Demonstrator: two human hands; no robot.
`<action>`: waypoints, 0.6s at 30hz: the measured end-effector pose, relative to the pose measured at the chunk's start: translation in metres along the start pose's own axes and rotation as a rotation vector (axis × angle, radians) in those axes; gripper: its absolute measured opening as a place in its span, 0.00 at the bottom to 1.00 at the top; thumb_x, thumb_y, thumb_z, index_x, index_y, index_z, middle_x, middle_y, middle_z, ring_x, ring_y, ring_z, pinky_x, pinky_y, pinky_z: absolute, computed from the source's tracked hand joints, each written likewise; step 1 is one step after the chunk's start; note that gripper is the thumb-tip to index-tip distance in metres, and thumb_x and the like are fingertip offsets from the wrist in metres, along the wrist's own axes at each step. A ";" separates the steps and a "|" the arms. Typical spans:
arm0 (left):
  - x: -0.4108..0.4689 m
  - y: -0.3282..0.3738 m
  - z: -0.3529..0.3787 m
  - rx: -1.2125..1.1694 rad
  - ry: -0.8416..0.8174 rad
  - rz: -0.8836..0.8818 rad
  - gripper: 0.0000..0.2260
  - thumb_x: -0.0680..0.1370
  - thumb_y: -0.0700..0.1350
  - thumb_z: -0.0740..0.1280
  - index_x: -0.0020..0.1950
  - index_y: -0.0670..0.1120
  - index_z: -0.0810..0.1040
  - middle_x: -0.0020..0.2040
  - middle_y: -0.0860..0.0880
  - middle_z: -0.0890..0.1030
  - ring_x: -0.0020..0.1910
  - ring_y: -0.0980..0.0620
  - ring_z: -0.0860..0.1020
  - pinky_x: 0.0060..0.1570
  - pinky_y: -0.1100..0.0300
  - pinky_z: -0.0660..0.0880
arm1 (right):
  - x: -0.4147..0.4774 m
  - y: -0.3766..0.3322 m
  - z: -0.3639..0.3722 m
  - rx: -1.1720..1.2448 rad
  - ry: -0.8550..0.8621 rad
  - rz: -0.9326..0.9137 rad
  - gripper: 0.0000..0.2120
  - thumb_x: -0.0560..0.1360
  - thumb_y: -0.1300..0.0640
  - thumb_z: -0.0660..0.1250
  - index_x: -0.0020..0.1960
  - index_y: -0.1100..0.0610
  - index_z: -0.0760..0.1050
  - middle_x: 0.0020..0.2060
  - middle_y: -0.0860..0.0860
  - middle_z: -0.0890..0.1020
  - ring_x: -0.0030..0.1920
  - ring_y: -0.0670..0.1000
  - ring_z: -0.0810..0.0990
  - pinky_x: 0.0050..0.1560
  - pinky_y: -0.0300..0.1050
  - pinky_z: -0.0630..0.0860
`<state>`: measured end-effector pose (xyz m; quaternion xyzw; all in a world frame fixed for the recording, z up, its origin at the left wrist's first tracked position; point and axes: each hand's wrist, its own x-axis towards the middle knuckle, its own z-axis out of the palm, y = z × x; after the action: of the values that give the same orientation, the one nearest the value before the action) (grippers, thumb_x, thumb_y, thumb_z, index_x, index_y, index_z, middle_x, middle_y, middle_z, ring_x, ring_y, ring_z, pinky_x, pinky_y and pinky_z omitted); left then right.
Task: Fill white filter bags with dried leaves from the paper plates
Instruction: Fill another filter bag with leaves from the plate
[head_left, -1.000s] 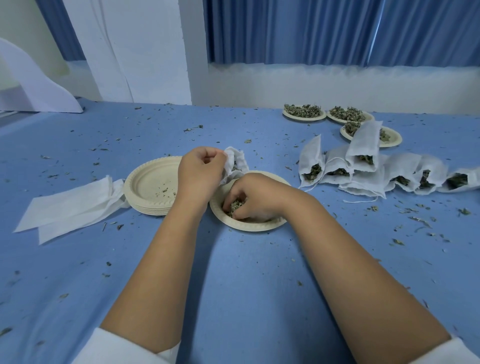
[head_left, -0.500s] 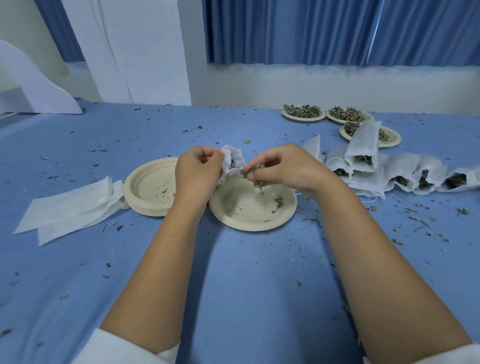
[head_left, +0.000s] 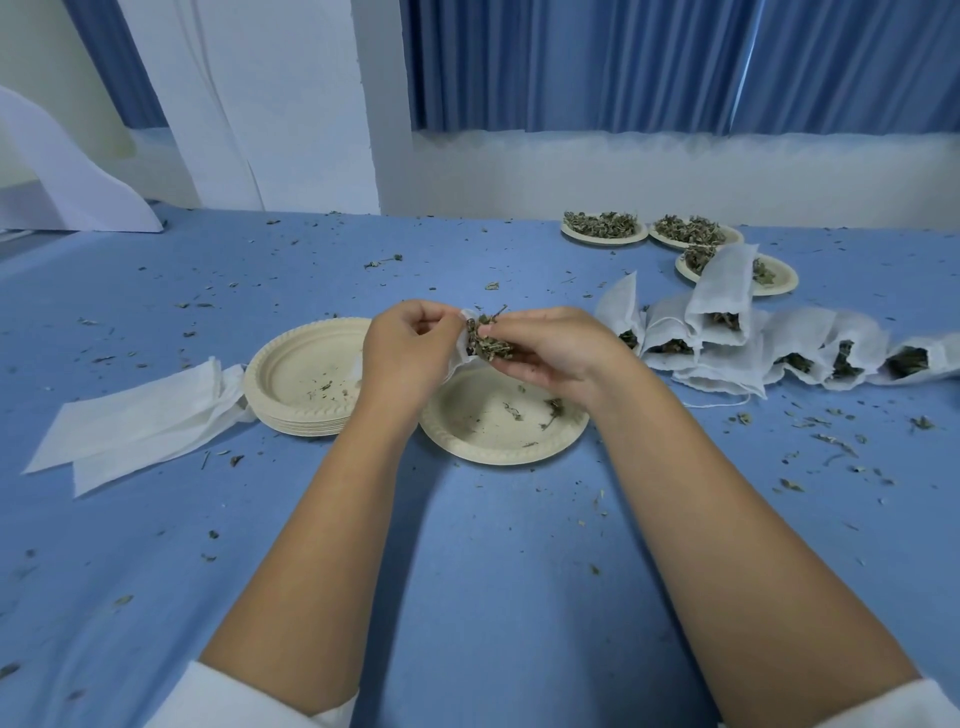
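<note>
White empty bags (head_left: 140, 421) lie at nine o'clock of the plate stack (head_left: 301, 374). The left hand (head_left: 410, 353) pinches a bag (head_left: 461, 347) by its mouth, and the right hand (head_left: 550, 348) grips a clump of leaves (head_left: 485, 343) against it, both above the nearly bare plate (head_left: 498, 441). Filled bags (head_left: 753, 343) lie at three o'clock of the hands, full plates (head_left: 605, 228) at one o'clock.

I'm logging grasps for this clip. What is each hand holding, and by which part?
The left hand grips a white filter bag near its open mouth; the right hand pinches a clump of dried leaves between its fingertips.
</note>
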<state>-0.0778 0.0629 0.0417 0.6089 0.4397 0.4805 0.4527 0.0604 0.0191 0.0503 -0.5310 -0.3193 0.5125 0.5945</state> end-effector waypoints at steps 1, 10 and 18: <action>0.000 0.000 0.000 0.001 0.003 0.006 0.05 0.75 0.42 0.69 0.41 0.48 0.81 0.38 0.49 0.82 0.38 0.53 0.78 0.47 0.53 0.78 | -0.001 0.000 0.000 -0.050 0.009 -0.017 0.04 0.72 0.68 0.73 0.47 0.65 0.81 0.42 0.57 0.85 0.38 0.47 0.85 0.38 0.37 0.80; -0.004 -0.001 0.005 0.061 -0.103 0.042 0.05 0.76 0.44 0.70 0.40 0.50 0.83 0.39 0.48 0.85 0.37 0.58 0.80 0.43 0.63 0.76 | -0.001 0.007 0.006 -0.497 0.219 -0.186 0.05 0.70 0.64 0.74 0.42 0.58 0.78 0.41 0.58 0.84 0.39 0.53 0.85 0.45 0.48 0.84; -0.002 -0.004 0.004 0.029 -0.105 0.010 0.05 0.75 0.43 0.70 0.40 0.49 0.83 0.38 0.52 0.84 0.39 0.57 0.80 0.46 0.62 0.76 | 0.000 0.007 0.006 -0.432 0.113 -0.175 0.04 0.72 0.63 0.72 0.41 0.57 0.85 0.44 0.60 0.86 0.46 0.54 0.84 0.55 0.48 0.81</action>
<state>-0.0741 0.0613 0.0372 0.6420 0.4192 0.4439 0.4638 0.0528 0.0203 0.0454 -0.6441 -0.4325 0.3483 0.5261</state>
